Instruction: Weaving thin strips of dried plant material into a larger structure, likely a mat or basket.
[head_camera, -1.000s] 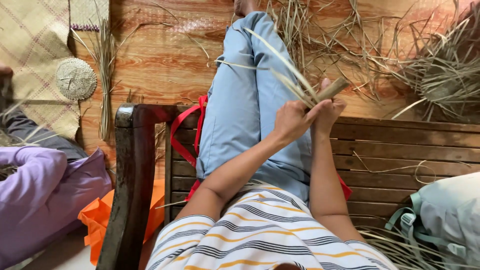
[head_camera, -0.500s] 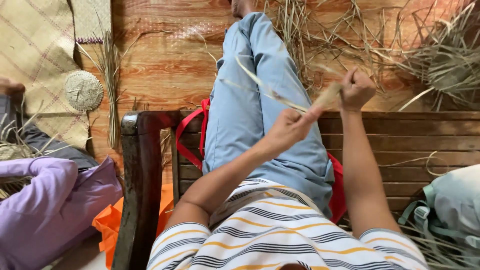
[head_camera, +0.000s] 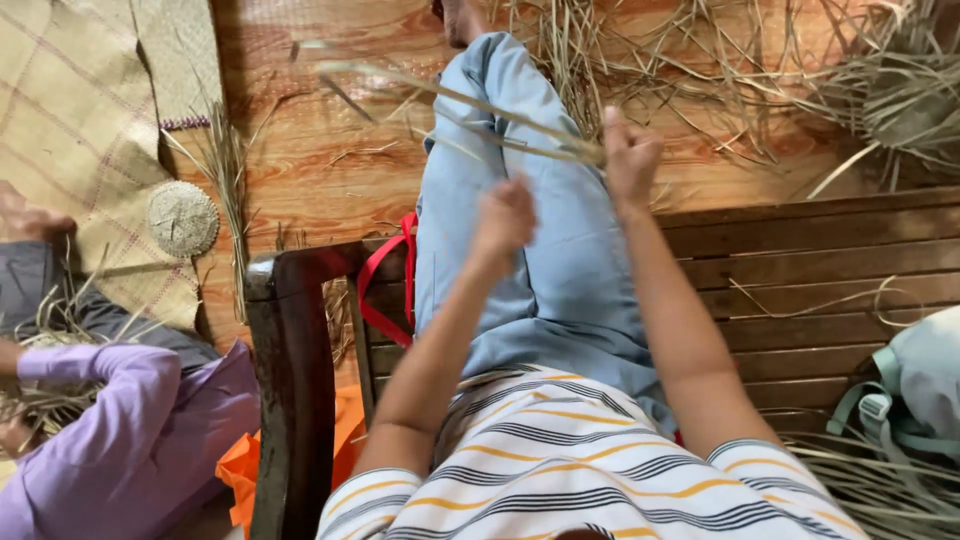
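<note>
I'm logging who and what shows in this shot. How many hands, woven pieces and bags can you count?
Wearer's hands: 2, left hand and right hand
Woven pieces: 2, mat and round disc
Bags: 1, pale bag
Total: 5

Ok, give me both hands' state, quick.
Left hand: closed in a fist; contents cannot be told.
Right hand: closed on long dry grass strands.

Woven disc (head_camera: 182, 218) lies on mat (head_camera: 70, 130), left of bench (head_camera: 800, 290)

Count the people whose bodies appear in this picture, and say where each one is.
2. One sits on the wooden bench, left hand and right hand raised with straw strips; another, in a purple sleeve, is at lower left.
</note>
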